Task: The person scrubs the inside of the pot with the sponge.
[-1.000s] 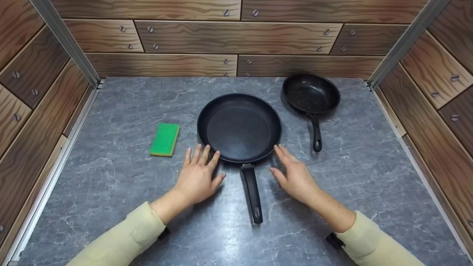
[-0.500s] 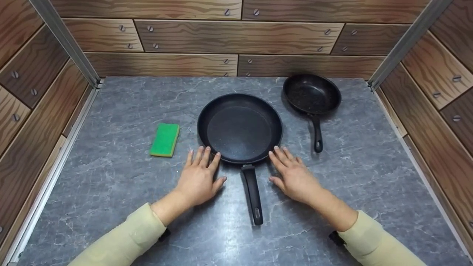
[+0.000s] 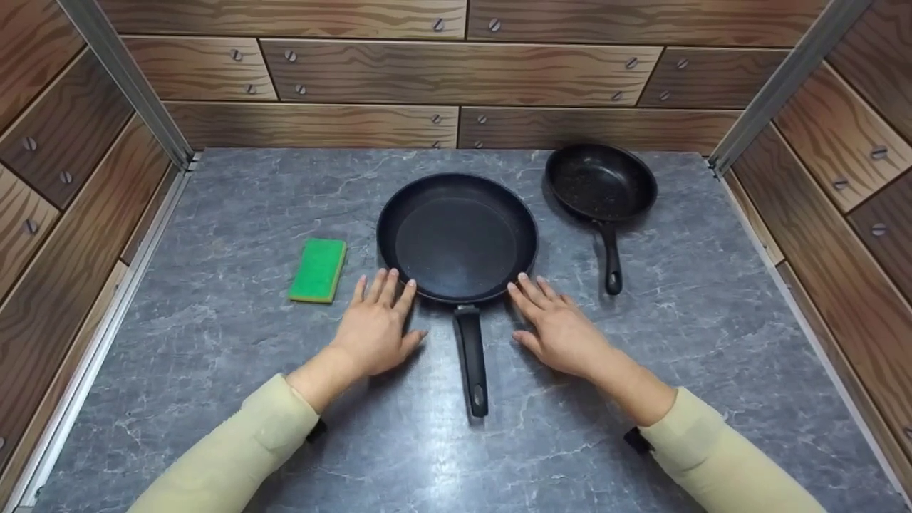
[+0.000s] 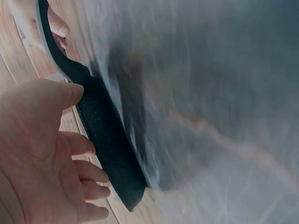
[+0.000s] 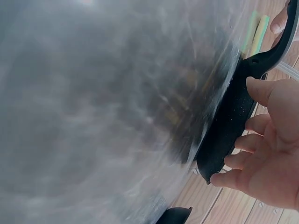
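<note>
A large black frying pan [image 3: 456, 239] lies flat in the middle of the table, its handle towards the person. My left hand [image 3: 372, 331] has its fingers stretched out, the tips touching the near left side of the rim. On the near right side, the straight fingertips of my right hand [image 3: 559, 329] touch the rim too. Neither hand grips the handle [image 3: 471, 363], which lies between them. Both wrist views show the pan's side wall [image 4: 114, 149] beside the spread fingers of the left hand [image 4: 46, 154] and of the right hand [image 5: 266, 144].
A green and yellow sponge [image 3: 318, 270] lies left of the large pan. At the back right sits a smaller black frying pan [image 3: 600, 182], handle towards the person. Wood-patterned walls [image 3: 456, 71] and metal rails enclose the grey marbled table [image 3: 235, 356].
The large pan has shifted slightly away from the person and to the left, both hands moving with it. The right fingers have spread along the rim. Sponge and small pan stay put.
</note>
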Tool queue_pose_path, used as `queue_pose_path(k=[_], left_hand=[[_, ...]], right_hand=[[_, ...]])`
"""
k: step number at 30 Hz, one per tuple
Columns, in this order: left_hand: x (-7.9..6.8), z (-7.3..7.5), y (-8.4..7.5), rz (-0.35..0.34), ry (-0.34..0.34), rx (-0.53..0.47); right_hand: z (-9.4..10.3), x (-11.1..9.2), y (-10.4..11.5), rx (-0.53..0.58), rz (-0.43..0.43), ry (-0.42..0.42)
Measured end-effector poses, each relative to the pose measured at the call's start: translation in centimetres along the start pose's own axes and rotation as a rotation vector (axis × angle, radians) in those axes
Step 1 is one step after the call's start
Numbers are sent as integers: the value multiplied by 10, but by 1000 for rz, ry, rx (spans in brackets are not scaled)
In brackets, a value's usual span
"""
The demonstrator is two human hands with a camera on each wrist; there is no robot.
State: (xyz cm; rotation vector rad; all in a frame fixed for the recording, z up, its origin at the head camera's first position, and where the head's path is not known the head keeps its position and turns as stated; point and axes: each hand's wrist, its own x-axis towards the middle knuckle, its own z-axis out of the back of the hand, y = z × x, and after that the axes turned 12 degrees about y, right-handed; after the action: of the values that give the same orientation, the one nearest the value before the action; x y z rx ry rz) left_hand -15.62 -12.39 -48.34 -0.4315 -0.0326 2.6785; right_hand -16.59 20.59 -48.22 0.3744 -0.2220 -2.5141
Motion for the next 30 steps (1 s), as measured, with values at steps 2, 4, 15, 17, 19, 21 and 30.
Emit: queue_pose_path(k=[2,4,15,17,19,21,30], left_hand=[[4,3,6,-3,9,3],[7,5,12,-7,19,11],[21,20,48,12,40,33],[23,22,54,16,38,27],[24,24,61,20,38,17],[26,26,68,25,39,7],[30,35,98,71,58,-29]], right_hand=[[2,7,-1,10,-6,12],[4,15,-1,12,-7,24],[19,57,5,40,-7,98],[20,65,6,46,-8,103],[22,72,8,49,-15,112],[24,79,10,41,-22,124],[30,110,23,24,-20,162]])
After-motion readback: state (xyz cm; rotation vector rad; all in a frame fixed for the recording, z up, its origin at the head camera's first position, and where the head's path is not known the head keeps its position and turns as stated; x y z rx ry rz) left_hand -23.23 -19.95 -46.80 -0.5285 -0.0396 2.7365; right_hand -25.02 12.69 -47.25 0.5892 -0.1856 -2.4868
